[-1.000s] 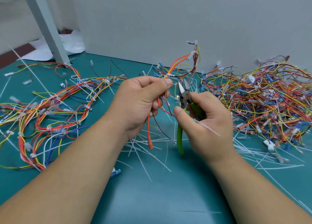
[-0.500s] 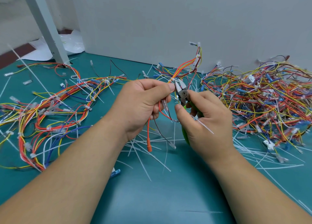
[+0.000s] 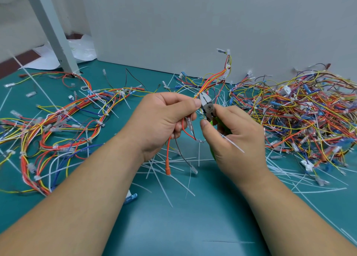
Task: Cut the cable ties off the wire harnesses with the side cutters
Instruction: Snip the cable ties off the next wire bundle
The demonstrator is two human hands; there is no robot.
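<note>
Right grip (image 3: pixel 237 138) holds side cutters (image 3: pixel 207 106), left grip (image 3: pixel 160 120) pinches wire harness (image 3: pixel 212 80).

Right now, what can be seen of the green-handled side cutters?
The green-handled side cutters have a grey metal head with a round pivot and green grips, mostly hidden in the right hand that grips them. They point up and away, tips at the multicoloured wire harness held by the left hand. Whether the blades are closed is unclear.
</note>
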